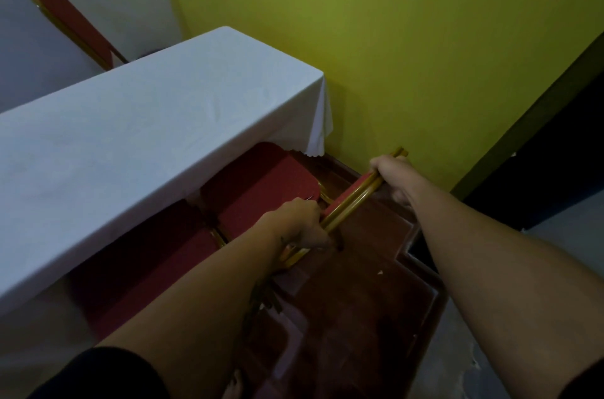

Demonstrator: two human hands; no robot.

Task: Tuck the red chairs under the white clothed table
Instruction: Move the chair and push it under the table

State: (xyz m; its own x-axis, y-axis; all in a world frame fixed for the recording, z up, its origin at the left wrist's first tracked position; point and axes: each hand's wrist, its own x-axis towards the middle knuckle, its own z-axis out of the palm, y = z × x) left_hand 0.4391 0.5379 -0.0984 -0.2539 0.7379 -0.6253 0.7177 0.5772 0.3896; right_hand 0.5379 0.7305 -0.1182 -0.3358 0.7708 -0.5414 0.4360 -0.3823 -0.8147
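Single head-worn view, looking steeply down and forward; bench fills frame left, close; yellow wall upper right.

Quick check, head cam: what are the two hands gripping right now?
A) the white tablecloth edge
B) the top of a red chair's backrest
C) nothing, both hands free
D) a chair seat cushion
B: the left hand and right hand are both closed on the gold-framed top of the red chair's backrest, beside the white clothed table.
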